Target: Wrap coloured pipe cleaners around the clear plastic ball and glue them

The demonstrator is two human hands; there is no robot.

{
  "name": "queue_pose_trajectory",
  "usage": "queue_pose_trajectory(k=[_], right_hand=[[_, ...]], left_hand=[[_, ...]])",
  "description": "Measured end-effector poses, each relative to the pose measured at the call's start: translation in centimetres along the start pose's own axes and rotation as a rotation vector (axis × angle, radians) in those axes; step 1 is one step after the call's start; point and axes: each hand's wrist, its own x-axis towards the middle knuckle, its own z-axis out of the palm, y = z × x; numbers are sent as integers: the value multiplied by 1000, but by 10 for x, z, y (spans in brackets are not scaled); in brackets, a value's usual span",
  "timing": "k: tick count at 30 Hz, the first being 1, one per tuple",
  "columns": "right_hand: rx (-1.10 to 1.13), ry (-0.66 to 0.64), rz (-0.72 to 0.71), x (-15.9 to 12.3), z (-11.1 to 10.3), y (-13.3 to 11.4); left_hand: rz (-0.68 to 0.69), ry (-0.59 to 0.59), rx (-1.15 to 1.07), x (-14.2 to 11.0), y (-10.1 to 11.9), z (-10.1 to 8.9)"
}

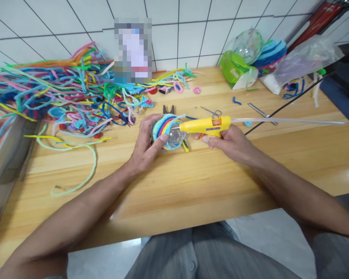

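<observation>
My left hand [148,141] is wrapped round a clear plastic ball [177,138] that is partly covered with coiled pipe cleaners [160,131] in blue, pink, yellow and green. The uncovered, see-through part faces right. In my right hand [232,143] is a yellow glue gun [205,126], gripped by its handle. Its metal nozzle points left and meets the ball near the edge of the coils; whether it touches, I cannot tell. A long clear glue stick [285,121] juts from the gun's back end.
A big tangle of pipe cleaners [61,89] covers the table's back left. Behind the ball lie dark-jawed pliers [168,109] and small scissors [213,112]. A green package [235,69], a wrapped ball [270,54] and a plastic bag [305,62] stand back right. A black cord [293,95] crosses the right side.
</observation>
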Motion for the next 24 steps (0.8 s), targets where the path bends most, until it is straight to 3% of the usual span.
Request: queue_pose_trajectory(k=[24], right_hand=[[-14, 2, -10, -1, 1, 1]], left_hand=[[-4, 6, 7, 1, 2, 1]])
